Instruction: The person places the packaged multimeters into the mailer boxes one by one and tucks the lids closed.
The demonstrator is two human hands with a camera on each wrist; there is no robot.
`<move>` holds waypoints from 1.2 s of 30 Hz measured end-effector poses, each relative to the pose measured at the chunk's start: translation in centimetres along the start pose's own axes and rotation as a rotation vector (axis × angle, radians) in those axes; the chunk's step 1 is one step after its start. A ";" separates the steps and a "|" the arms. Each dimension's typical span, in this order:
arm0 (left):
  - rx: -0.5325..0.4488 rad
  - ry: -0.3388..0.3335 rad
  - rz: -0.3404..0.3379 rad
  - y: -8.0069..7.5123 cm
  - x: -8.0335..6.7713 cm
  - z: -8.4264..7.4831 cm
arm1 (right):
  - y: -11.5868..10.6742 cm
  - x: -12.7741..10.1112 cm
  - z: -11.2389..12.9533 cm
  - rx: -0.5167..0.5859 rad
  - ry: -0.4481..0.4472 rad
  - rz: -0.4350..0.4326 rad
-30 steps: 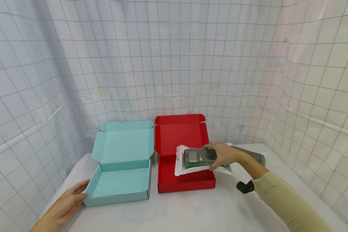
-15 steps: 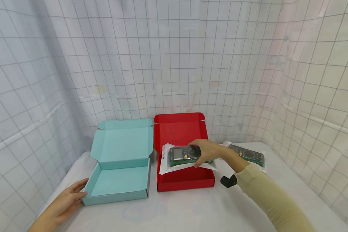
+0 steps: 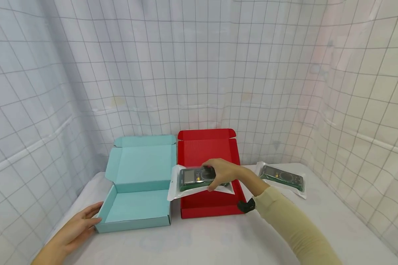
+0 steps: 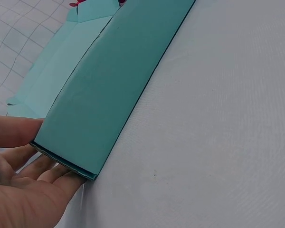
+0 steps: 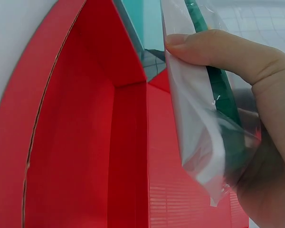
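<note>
A green multimeter (image 3: 196, 177) in a clear bag is hanging over the red box (image 3: 208, 204), the right hand (image 3: 223, 173) curling its fingers (image 5: 213, 52) around it.

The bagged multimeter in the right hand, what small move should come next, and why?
Probably lower it. The right hand grips the bagged multimeter above the red box, overlapping its left wall toward the teal box, so either box could be meant. The left hand rests on the teal box's corner.

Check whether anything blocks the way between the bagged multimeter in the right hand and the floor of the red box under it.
Nothing visible does. The right hand holds the bagged multimeter over the red box, whose lid stands open behind and whose floor is bare where it shows in the right wrist view.
</note>
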State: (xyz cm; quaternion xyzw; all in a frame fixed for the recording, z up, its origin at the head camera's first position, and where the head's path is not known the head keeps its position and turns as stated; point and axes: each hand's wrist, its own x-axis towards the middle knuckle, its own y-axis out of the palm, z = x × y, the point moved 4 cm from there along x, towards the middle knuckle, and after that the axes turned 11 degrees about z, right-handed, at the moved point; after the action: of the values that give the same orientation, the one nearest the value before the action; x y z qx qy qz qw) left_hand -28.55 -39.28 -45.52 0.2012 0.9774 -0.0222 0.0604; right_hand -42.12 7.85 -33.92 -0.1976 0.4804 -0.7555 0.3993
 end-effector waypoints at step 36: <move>-0.062 0.001 0.030 -0.5 0.0 0.4 | 3.6 10.2 7.1 -0.097 -0.074 0.090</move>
State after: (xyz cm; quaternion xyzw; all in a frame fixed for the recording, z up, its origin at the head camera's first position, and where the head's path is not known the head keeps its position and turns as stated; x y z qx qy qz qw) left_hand -28.73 -39.71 -45.91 0.2138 0.9746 0.0090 0.0665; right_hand -41.94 -5.00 -34.73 -0.2228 0.5099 -0.7047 0.4402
